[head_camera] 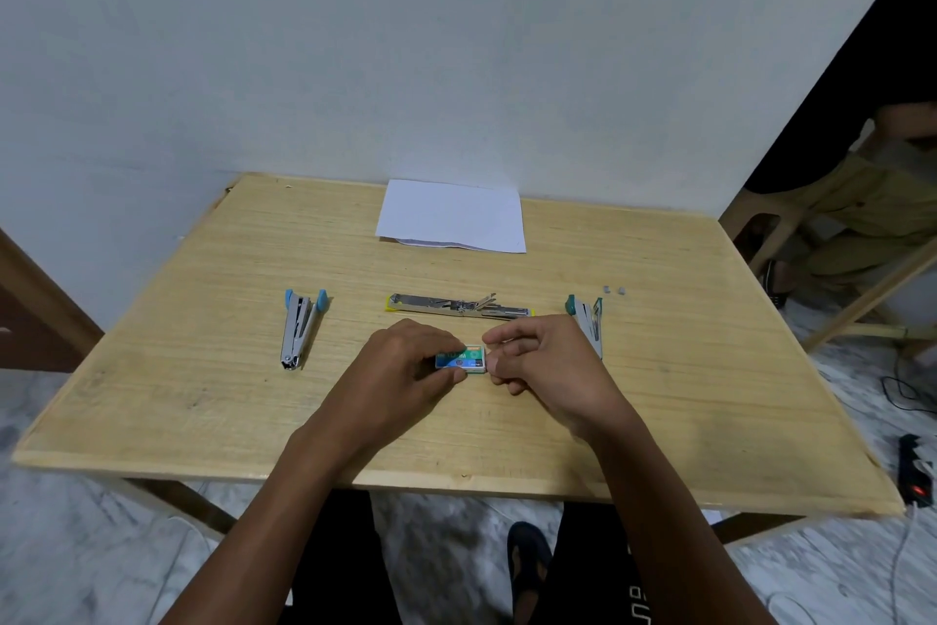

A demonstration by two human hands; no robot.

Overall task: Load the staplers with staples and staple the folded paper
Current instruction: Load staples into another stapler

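Note:
A small blue and green staple box point(469, 358) lies on the wooden table point(203, 396) between my hands. My left hand point(405, 366) grips its left end. The fingertips of my right hand point(537, 361) pinch its right end. Behind the box a yellow stapler point(459, 306) lies spread fully open. A light-blue stapler point(300, 328) lies half open at the left. A teal stapler point(587, 317) lies at the right, partly hidden by my right hand. The folded white paper point(451, 216) rests at the table's far edge.
Two small staple pieces point(613, 290) lie right of the teal stapler. A white wall stands right behind the table. Another person sits on a stool point(791, 229) at the far right. A power strip point(917, 472) and cables lie on the floor at the right.

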